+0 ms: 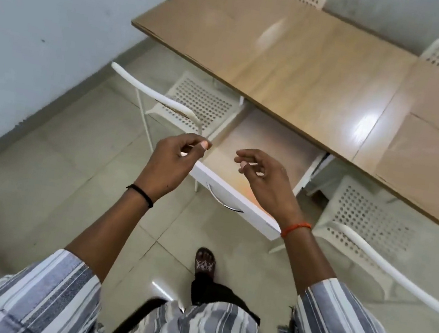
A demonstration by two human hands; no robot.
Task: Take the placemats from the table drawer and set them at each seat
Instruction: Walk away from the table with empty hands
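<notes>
The white drawer [239, 195] under the wooden tabletop [299, 72] stands pulled out, its curved metal handle [221, 199] facing the person. Inside, a pale sheet with an orange tint lies flat on the bottom; blur makes it hard to tell whether that is a placemat [270, 148] or the drawer floor. Brown mats [207, 17] lie on the tabletop at the left end, and another [435, 137] at the right end. Both hands hover over the drawer. The left hand [176, 159] has a loosely curled grip, thumb near fingertips, holding nothing visible. The right hand [263, 173] likewise hangs with relaxed, slightly curled fingers, empty. White perforated chairs [199, 102] stand around the table.
</notes>
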